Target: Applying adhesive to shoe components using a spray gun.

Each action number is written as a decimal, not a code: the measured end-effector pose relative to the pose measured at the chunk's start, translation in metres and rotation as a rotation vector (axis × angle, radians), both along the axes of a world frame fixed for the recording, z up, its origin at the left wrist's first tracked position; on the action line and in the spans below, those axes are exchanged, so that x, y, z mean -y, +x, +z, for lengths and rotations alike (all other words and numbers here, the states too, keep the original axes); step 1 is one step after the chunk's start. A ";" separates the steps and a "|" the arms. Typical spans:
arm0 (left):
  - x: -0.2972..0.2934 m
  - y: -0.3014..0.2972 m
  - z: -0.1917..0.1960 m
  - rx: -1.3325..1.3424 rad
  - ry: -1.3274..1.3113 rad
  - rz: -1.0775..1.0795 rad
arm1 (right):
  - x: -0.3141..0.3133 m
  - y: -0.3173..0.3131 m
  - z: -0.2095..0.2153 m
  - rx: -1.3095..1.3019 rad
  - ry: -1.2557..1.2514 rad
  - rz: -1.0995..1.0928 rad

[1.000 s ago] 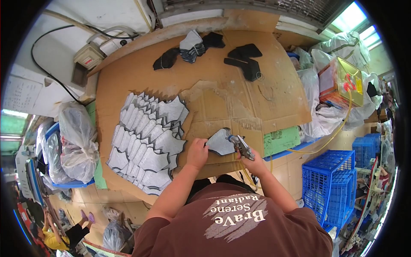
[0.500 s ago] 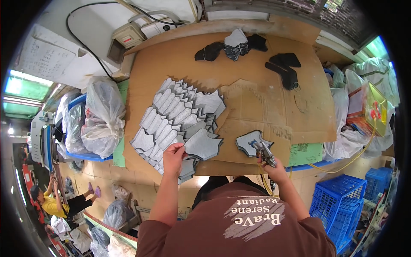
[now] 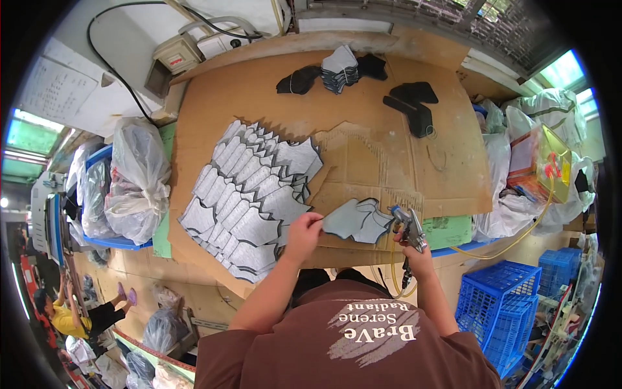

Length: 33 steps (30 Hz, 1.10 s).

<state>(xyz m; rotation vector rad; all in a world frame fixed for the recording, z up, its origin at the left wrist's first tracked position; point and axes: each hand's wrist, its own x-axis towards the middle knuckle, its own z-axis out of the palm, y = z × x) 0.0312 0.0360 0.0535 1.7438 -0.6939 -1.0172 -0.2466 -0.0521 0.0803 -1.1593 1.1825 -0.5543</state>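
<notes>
Across the worktop (image 3: 447,229), brown cardboard (image 3: 240,91) covers most of the surface, its top layer torn in a ragged patch near the middle; green shows at both ends. Left hand (image 3: 303,237) at the near edge, thumb and fingers pinching the left tip of a grey piece (image 3: 338,219), which lies partly against more grey pieces (image 3: 373,227) just to its right. Right hand (image 3: 416,257) curled round a metal spray gun (image 3: 409,228), nozzle close beside the right edge of those pieces. To the left, a broad spread of overlapping grey pieces (image 3: 236,194) in slanting rows, dark along their edges. Far side: a grey bundle (image 3: 340,68) between dark ones, and loose black pieces (image 3: 413,107) farther right. Beyond the right end, pale plastic bags (image 3: 495,168) crowd round an open square tin (image 3: 544,162); a yellow hose (image 3: 518,235) sags from it toward the near edge. Left end: a knotted clear bag (image 3: 136,188) beside a blue bin (image 3: 98,158). Switch box (image 3: 176,54) and black cable (image 3: 97,61) on the wall. Blue crates (image 3: 499,288) on the floor at right; at lower left, a person in a yellow top (image 3: 70,322).
</notes>
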 end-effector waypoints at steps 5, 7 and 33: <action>-0.077 0.101 0.011 -0.285 -0.030 0.366 | -0.004 0.010 0.004 0.015 0.040 0.107; -0.107 0.142 0.005 -0.274 -0.082 0.585 | -0.004 0.013 0.001 0.029 0.063 0.140; -0.086 0.182 -0.006 0.881 0.061 0.414 | -0.012 0.032 0.001 0.009 0.171 0.261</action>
